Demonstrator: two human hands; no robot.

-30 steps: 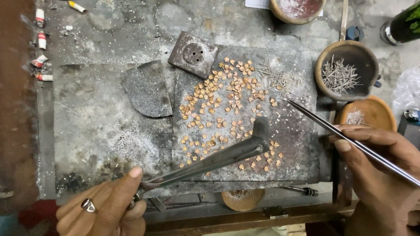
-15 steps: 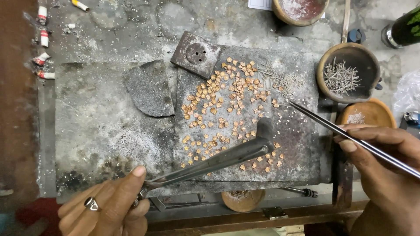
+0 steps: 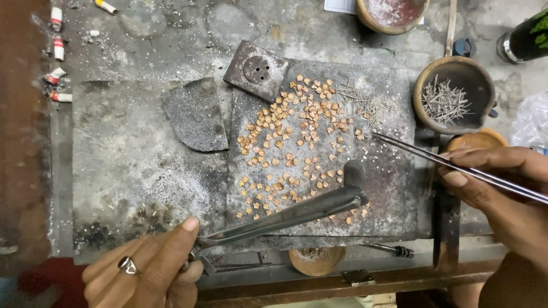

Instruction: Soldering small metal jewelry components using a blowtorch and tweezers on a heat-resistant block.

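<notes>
i see my left hand (image 3: 149, 272) at the lower left of the frame, a ring on one finger, fingers wrapped around the handle of a dark, smooth metal torch pipe (image 3: 297, 211) whose bent nozzle points up near the middle. my right hand (image 3: 495, 191) at the right edge pinches one pair of long, thin steel tweezers (image 3: 451, 165), their tips hovering just over the upper right part of the slab. that slab (image 3: 388, 199) is a flat, charred, gritty grey block, and on it lie the small copper-coloured pieces (image 3: 291, 142) — far too many to count, scattered loosely from upper middle to lower middle. beside them, upper right on the slab, sits a tangle of fine silver wire bits (image 3: 371, 105). a square dark metal die block (image 3: 256, 71) with three holes rests at the slab's top edge. one round clay bowl (image 3: 425, 85) holds more wire bits — a second reddish bowl (image 3: 365, 14) sits at the top. four cigarette butts (image 3: 57, 48) lie upper left.
</notes>
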